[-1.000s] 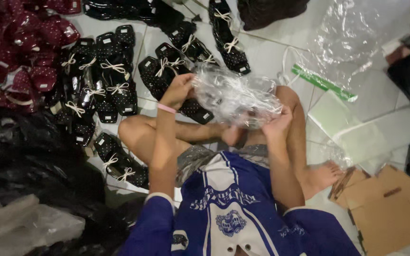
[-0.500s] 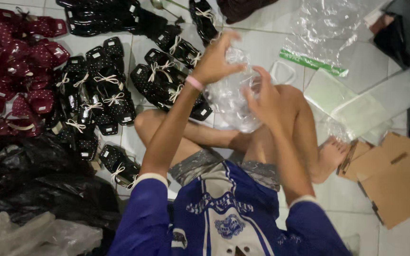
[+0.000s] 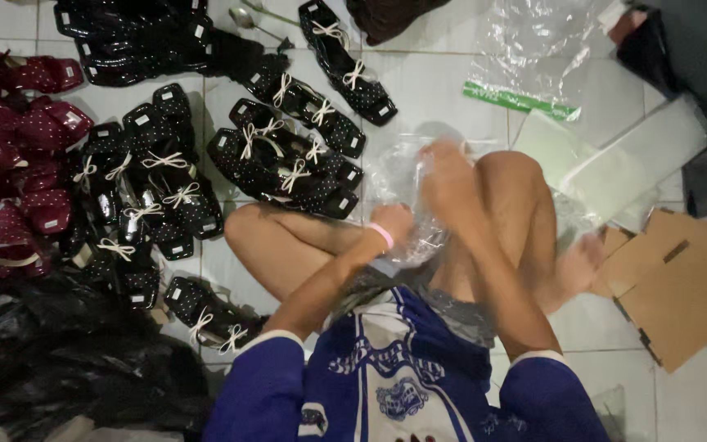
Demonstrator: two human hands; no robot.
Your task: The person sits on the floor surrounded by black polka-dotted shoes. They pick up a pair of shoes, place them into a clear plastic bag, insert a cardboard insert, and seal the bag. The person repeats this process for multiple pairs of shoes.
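We see a crinkled clear plastic bag [image 3: 407, 184], thin and glossy, under our left hand [image 3: 394, 223] and right hand [image 3: 445, 176]. The black dotted sandals with white cord bows [image 3: 288, 155] look like matt fabric, and the dark red dotted sandals [image 3: 18, 139] have a similar cloth look. The white floor tiles [image 3: 443, 82] are smooth with a dull sheen. The brown cardboard sheets [image 3: 677, 286] are matt paperboard. The black plastic bags [image 3: 59, 360] are wrinkled and faintly shiny. Our blue jersey [image 3: 394, 376] is smooth knit cloth.
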